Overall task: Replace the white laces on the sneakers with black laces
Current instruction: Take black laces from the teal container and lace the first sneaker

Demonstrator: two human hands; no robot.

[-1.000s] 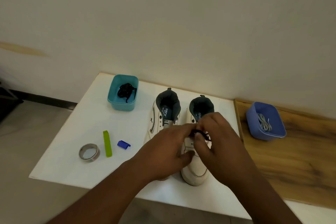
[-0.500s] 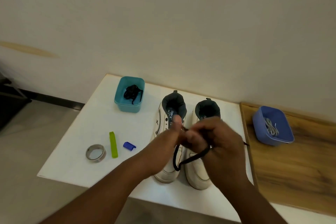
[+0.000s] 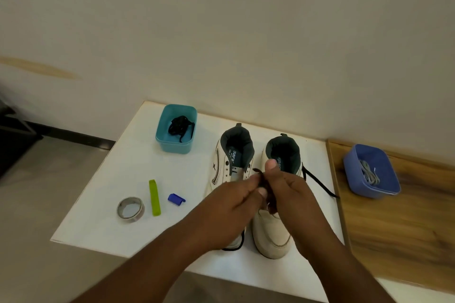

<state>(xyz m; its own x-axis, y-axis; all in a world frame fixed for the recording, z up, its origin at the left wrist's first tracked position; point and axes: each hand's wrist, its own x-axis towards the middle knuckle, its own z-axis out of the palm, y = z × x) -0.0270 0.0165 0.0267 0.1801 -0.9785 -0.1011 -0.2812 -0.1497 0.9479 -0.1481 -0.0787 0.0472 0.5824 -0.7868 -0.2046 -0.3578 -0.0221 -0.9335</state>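
Black lace — you pinch it between both hands above the right sneaker; one end trails right across the white table, a loop shows by the left sneaker toe. Your left hand grips the lace with curled fingers; your right hand pinches it, thumb up. Both sneakers stand side by side, toes toward you. Behind left: teal tub holding another black lace. Far right on wood — blue tub with white laces. Left: tape roll, green stick, small blue clip.

The sneakers are white with dark green linings, the lace black. One tub is teal, another tub blue; a clip is lime green.
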